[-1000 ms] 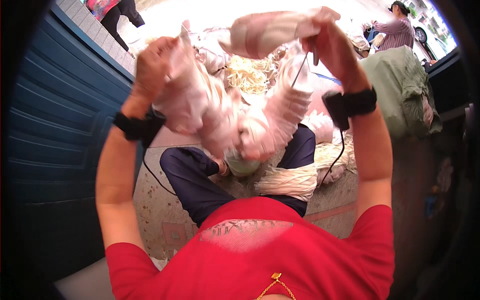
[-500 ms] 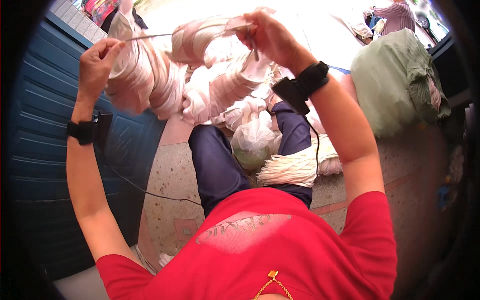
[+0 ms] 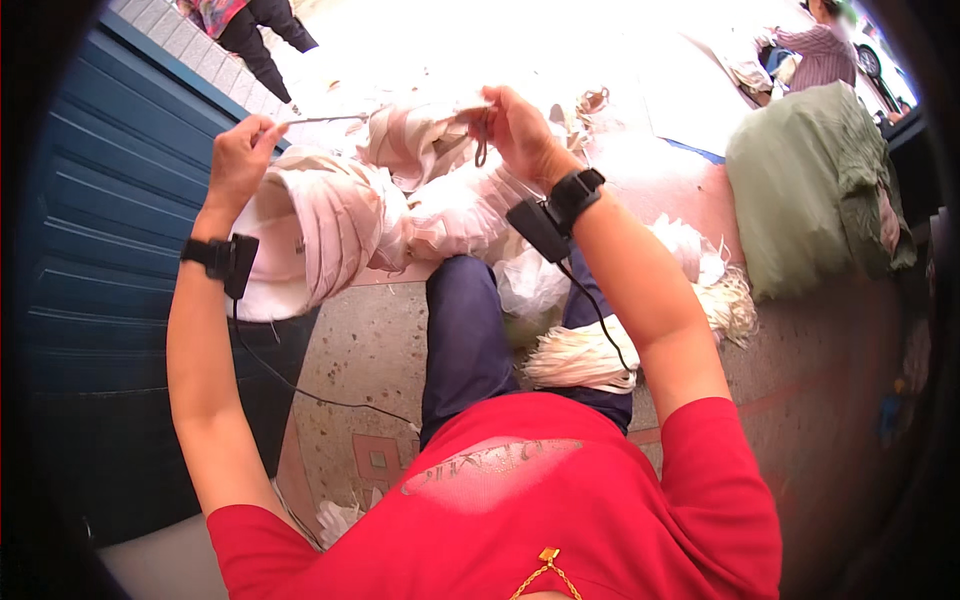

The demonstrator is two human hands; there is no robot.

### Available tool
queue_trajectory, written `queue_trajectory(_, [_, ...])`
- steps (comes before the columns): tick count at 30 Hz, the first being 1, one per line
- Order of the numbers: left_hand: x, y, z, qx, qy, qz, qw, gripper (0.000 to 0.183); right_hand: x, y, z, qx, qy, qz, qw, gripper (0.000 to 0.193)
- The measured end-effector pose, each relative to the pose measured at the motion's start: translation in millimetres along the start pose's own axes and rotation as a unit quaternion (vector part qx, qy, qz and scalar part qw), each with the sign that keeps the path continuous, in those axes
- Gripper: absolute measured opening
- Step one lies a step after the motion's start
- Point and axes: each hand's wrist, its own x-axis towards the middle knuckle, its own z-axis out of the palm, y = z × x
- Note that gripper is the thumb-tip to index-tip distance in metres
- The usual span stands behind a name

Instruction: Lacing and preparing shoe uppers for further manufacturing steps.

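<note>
A thin greyish cord (image 3: pixel 328 119) runs taut from my left hand (image 3: pixel 240 165), whose fingers pinch its end, into a rolled bundle of pale pink-white cloth (image 3: pixel 405 145). My right hand (image 3: pixel 520 135) is closed at the bundle's other side, with a short dark loop of the cord hanging below its fingers. Whether it also grips the cloth is hard to tell. Below the hands lie larger rolls of the same pale cloth (image 3: pixel 340 215) across my knees. A sheaf of cream strips (image 3: pixel 578 355) rests on my right thigh.
A clear plastic bag (image 3: pixel 527 285) sits between my legs. To the left stands a dark blue panelled door (image 3: pixel 100 290). A big green sack (image 3: pixel 800 190) is at the right. Beyond are two people, one in a striped top (image 3: pixel 825 55), another in dark trousers (image 3: pixel 255 45).
The large cloth rolls have dropped lower and toward me. My left hand has moved right and down, my right slightly lower, both still holding on. The view has shifted too.
</note>
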Motion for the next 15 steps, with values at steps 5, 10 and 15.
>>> queue_trajectory(5, [29,-18,-5,0.034,0.054,0.003,0.998,0.019,35,-22,18,0.018,-0.008,-0.039,0.999,0.026])
queue_trajectory(10, [20,-26,-14,0.034,0.054,-0.018,0.998,0.015,46,-9,22,0.010,-0.042,-0.009,0.999,0.028])
queue_trajectory(15, [-37,-11,-23,0.029,-0.008,-0.005,1.000,0.012,20,32,15,0.039,-0.045,0.082,0.995,0.027])
